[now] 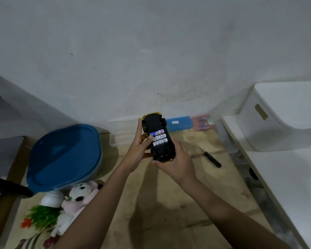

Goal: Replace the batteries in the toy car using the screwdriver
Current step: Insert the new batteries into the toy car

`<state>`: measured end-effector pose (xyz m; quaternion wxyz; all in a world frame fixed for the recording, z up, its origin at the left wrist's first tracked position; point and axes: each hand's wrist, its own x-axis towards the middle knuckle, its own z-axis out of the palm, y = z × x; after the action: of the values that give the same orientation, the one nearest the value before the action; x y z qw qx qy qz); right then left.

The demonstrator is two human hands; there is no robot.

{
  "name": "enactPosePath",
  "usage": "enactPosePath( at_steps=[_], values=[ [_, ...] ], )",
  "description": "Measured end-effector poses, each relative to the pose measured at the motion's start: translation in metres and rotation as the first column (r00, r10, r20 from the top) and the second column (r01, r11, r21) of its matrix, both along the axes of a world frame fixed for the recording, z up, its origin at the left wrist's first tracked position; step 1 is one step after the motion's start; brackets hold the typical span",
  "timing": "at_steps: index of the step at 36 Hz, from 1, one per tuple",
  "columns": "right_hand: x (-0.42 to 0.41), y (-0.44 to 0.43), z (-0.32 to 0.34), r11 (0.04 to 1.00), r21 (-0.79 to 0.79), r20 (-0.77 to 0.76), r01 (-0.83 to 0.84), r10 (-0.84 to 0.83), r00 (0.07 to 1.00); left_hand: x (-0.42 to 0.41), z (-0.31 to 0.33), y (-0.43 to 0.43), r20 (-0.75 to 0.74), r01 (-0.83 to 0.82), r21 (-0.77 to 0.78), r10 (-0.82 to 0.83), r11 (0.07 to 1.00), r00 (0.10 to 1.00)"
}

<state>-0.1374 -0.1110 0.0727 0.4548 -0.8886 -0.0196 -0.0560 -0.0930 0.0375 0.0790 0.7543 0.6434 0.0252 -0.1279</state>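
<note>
The yellow toy car [155, 123] is held belly-up in mid-air, its black underside facing me. Its battery bay is uncovered and three white batteries [160, 139] lie side by side in it. My left hand [140, 150] grips the car's left side, with the thumb resting on the batteries' left ends. My right hand [176, 162] cups the near end and right side of the car. The black-handled screwdriver [209, 156] lies on the cardboard floor to the right of my hands, untouched. A battery pack [202, 123] sits against the wall, blurred.
A blue case [180, 123] lies at the wall behind the car. A blue-lidded tub [65, 157] stands at left, with a plush toy [79, 196] and a fake plant [43, 214] in front of it. White furniture [285, 150] borders the right. A clear plastic lid [120, 139] lies near the wall.
</note>
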Motion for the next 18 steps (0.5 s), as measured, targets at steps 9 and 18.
enactPosePath(
  at_steps=[9, 18],
  values=[
    [0.006, -0.030, -0.032, 0.978, 0.143, -0.171, -0.149, 0.173, 0.970, 0.002, -0.032, -0.012, -0.085, -0.078, -0.023, 0.076, 0.997, 0.994],
    [0.011, -0.102, -0.091, 0.996, -0.006, -0.326, 0.093, -0.090, 0.941, -0.007, -0.054, -0.005, -0.149, -0.141, -0.008, 0.139, 0.990, 0.979]
  ],
)
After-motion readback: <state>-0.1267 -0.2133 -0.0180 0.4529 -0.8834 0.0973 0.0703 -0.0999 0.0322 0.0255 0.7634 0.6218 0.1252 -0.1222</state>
